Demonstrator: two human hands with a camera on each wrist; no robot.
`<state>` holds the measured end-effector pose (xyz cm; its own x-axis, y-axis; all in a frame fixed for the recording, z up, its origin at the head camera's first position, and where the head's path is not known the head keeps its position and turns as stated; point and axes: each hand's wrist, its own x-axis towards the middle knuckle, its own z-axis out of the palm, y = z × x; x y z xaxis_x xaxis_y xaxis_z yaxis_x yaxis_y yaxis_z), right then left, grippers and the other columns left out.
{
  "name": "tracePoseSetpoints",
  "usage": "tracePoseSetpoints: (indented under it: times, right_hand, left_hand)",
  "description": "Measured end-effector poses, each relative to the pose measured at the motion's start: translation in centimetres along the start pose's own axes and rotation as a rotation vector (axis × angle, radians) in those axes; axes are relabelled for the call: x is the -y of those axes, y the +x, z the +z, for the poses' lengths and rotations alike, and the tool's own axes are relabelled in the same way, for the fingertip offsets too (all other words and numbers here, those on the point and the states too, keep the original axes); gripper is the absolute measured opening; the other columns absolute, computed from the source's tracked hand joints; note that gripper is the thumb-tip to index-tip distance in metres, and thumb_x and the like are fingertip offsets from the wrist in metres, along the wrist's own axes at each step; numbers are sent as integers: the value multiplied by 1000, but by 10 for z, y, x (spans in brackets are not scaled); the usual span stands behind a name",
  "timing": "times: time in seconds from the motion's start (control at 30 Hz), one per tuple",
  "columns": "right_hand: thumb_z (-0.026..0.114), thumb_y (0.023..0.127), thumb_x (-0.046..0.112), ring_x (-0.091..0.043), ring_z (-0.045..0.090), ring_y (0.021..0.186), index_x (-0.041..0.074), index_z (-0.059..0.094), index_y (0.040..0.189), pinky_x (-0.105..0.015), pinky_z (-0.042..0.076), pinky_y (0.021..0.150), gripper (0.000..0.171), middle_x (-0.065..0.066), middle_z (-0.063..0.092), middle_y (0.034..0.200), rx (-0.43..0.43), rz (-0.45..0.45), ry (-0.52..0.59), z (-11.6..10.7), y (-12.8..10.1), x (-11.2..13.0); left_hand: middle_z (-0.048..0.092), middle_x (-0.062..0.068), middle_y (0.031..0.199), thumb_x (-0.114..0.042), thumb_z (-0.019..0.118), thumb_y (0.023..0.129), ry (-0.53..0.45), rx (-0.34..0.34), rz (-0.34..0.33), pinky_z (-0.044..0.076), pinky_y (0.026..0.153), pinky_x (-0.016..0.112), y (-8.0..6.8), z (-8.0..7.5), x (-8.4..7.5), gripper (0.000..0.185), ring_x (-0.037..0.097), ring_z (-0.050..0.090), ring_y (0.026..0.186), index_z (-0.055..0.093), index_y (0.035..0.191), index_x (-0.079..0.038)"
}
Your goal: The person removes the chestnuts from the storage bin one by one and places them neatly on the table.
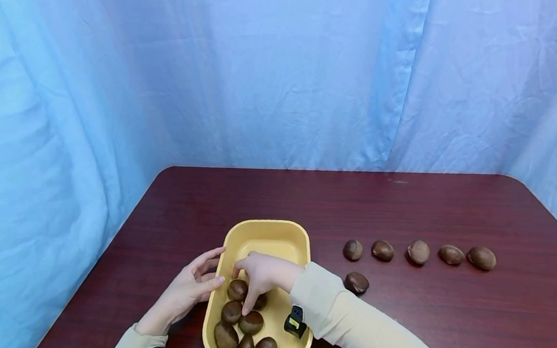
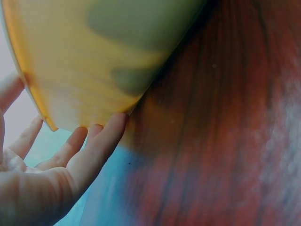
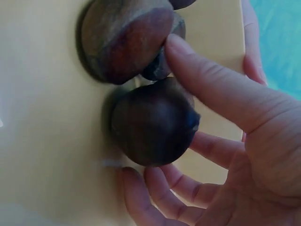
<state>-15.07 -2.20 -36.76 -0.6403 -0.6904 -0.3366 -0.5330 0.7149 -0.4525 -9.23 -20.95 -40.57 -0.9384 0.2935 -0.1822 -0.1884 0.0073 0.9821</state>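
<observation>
A yellow tray (image 1: 269,225) holds several brown chestnuts (image 1: 250,322) at its near end. My right hand (image 1: 254,285) reaches into it from the right. In the right wrist view its fingers (image 3: 221,89) curl round one dark chestnut (image 3: 146,127), one finger above it and the others below. A second chestnut (image 3: 124,40) lies just beyond. My left hand (image 1: 210,270) rests with straight fingers against the tray's left wall (image 2: 94,61); its fingertips (image 2: 113,125) touch the tray's outer edge.
The tray stands on a dark red wooden table (image 1: 405,207). A row of several chestnuts (image 1: 418,252) lies to the tray's right, and a single one (image 1: 357,282) sits nearer the tray. Blue curtains (image 1: 287,70) hang behind and at both sides.
</observation>
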Motion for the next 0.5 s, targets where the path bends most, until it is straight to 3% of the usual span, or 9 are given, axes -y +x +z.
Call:
tracePoseSetpoints:
  times: [0.27,0.5]
  right_hand:
    - [86,63,10,-8,50,66,18,62,94,-20,45,55,41,5,54,78,60,52,133,-1,-1,-1]
    - [80,66,2,-8,50,57,15,60,81,-21,45,47,28,3,54,74,36,106,172,-1,-4,-1]
  left_hand:
    - [28,28,144,-6,55,95,3,-7,-7,55,79,32,-1,0,-1,67,12,62,103,18,150,-6]
    - [30,27,142,-5,55,94,3,-5,-4,55,78,31,0,1,-2,67,11,62,102,18,150,-5]
